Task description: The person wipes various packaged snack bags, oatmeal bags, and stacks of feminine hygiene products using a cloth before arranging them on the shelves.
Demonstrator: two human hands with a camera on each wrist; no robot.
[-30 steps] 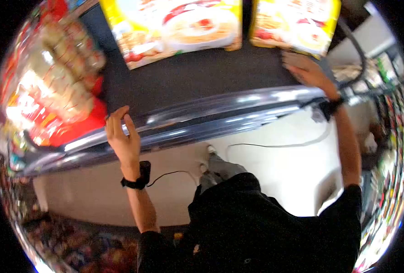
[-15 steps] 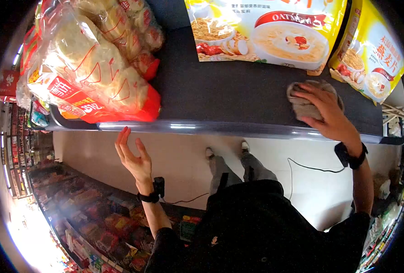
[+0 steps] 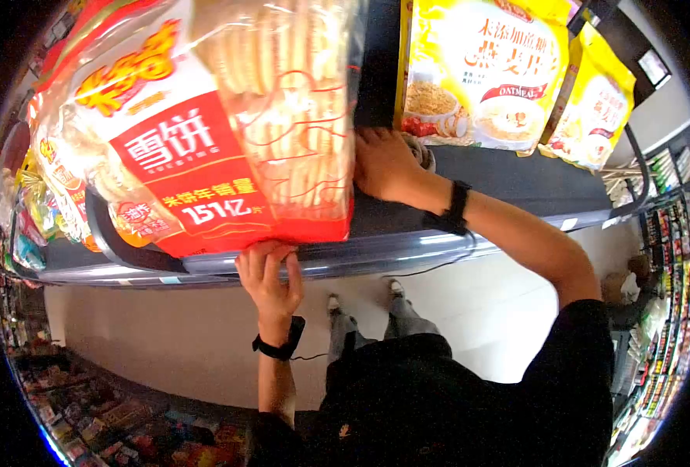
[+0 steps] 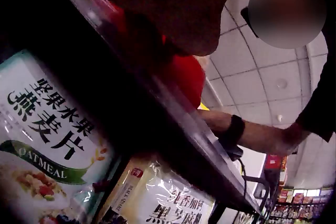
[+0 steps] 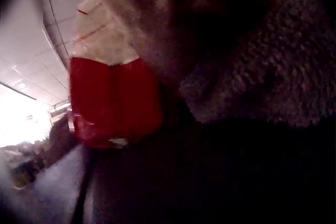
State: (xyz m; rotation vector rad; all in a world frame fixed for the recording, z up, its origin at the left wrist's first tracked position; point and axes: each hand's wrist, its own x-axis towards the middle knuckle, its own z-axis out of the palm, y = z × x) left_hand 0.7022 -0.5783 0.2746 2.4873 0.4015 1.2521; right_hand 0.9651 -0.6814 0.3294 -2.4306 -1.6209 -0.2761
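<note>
A large clear-and-red cracker bag (image 3: 189, 156) lies on the dark shelf (image 3: 508, 183), its red bottom edge at the front rail. The left hand (image 3: 271, 276) has its fingertips against that bottom edge, fingers loosely bent; in the left wrist view the hand (image 4: 168, 8) is close to the red bag end (image 4: 186, 79). Right of the bag, the right hand (image 3: 388, 165) rests over a grey-brown cloth (image 3: 423, 154) on the shelf, fingers extended toward the bag. The fuzzy cloth (image 5: 273, 71) shows beside the red bag end (image 5: 115, 98) in the right wrist view.
Two yellow oatmeal bags (image 3: 489, 82) (image 3: 594, 101) stand at the back right. A curved rail (image 3: 637, 171) closes the shelf's right end. Below the shelf, the left wrist view shows a green-and-white oatmeal bag (image 4: 47, 140) and another package (image 4: 157, 195).
The right hand has moved left with the cloth, from near the oatmeal bags to beside the cracker bag. The left hand has come up to the cracker bag's bottom edge. The head view has shifted.
</note>
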